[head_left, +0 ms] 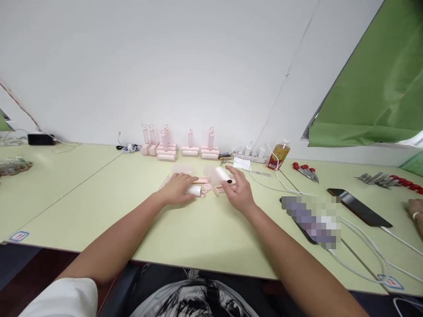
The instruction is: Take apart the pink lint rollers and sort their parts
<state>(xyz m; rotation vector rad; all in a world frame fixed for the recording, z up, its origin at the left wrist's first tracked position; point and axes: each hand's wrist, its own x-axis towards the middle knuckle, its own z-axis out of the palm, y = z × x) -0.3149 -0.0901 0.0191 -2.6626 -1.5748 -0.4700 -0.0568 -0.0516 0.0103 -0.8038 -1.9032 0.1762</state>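
Observation:
Palm down, my left hand (177, 188) lies over part of a white paper roll (194, 190), its fingers stretched out. Whether the palm bears on other parts is hidden. My right hand (239, 190) has thumb and index finger apart beside a second white roll (224, 174), which is tilted. Its thumb is by a pink trough-shaped part (219, 189). Between the hands are a pink strip (201, 180), a round pink disc (207, 187) and small pink rings (203, 193). Translucent pink covers (183, 169) lie just behind.
Several pink lint rollers (167, 154) with upright handles stand along the wall. To the right are a power strip (253, 157), a drink bottle (279, 154), red-handled tools (306, 171), phones (358, 206) and white cables. Another person's hand (417, 211) shows at the right edge.

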